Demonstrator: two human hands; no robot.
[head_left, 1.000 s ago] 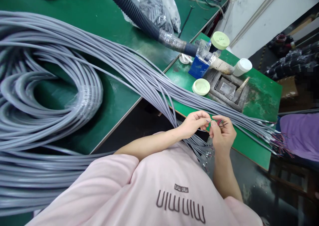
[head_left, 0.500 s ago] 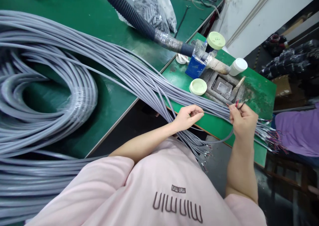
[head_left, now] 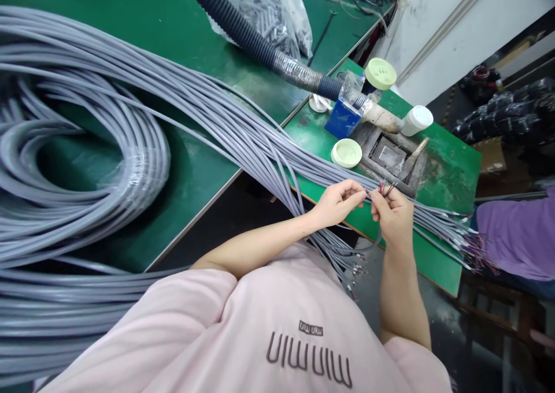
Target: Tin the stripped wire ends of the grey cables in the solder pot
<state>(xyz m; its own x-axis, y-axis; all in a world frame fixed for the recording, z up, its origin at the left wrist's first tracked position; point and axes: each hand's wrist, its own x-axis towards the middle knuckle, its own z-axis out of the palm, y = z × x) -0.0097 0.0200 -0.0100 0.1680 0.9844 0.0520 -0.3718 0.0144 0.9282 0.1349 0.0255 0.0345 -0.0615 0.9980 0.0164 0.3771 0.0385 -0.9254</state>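
Over the small table (head_left: pixel 459 156), our right hand (head_left: pixel 392 209) pinches the wires (head_left: pixel 387 188) of one grey cable (head_left: pixel 372 247), our left hand (head_left: pixel 339 203) bunching its fingertips just beside (whether on a strand, we cannot tell). The wires already fan out loose but look unfinished; whether the other ends (head_left: pixel 470 240) are done, we cannot judge

I have free room to pass my right hand (head_left: pixel 393 211) along the table's (head_left: pixel 453 159) near edge toward its near right corner, but the grey cables (head_left: pixel 255 130) crossing it bar a low reach to the square pot (head_left: pixel 370 162), which the hose (head_left: pixel 299 72) and white tub (head_left: pixel 417 120) hem in toward the far edge.
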